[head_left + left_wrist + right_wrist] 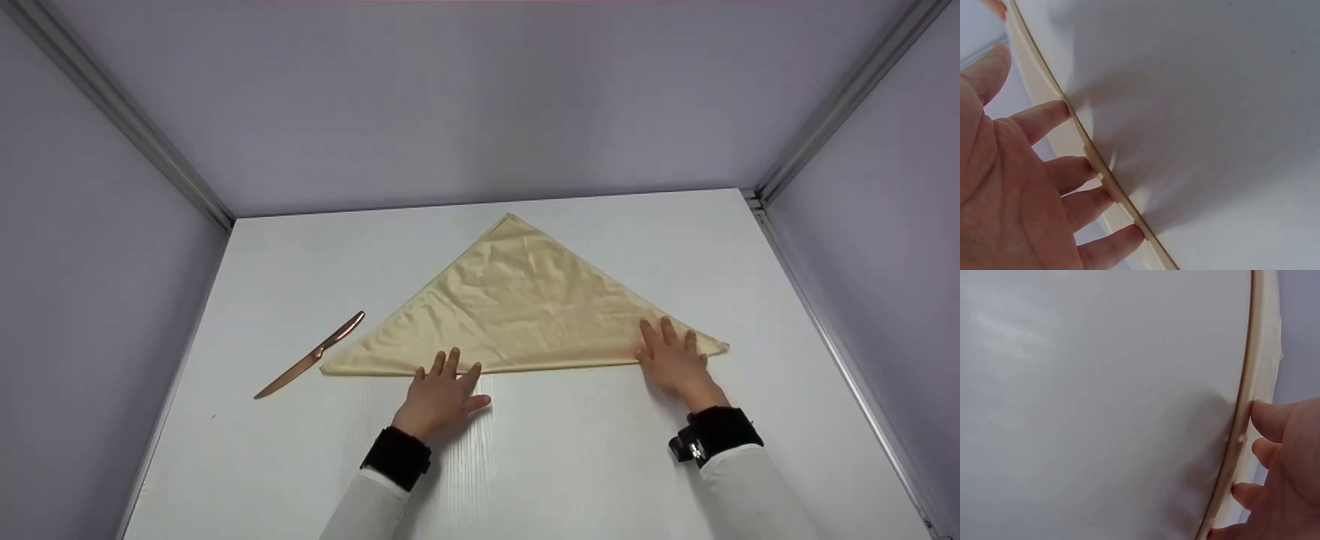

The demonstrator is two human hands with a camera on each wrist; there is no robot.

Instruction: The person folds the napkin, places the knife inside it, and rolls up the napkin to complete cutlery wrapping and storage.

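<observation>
With the beige cloth napkin [525,307] folded into a triangle on the white surface [570,450], both hands, left hand [441,397] and right hand [677,360], pressed flat, straight fingers along its near fold, gripping nothing; the crease seemingly needed smoothing, the knife [311,354] lying just left of the napkin.

knife [311,355] (copper-toned), white table [570,465]

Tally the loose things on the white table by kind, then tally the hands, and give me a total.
Cloth napkin, cream, folded into a triangle: 1
Table knife, copper-coloured, left of the napkin: 1
Hands pressing flat along the napkin's near edge: 2, the left hand and the right hand
Total: 4
</observation>
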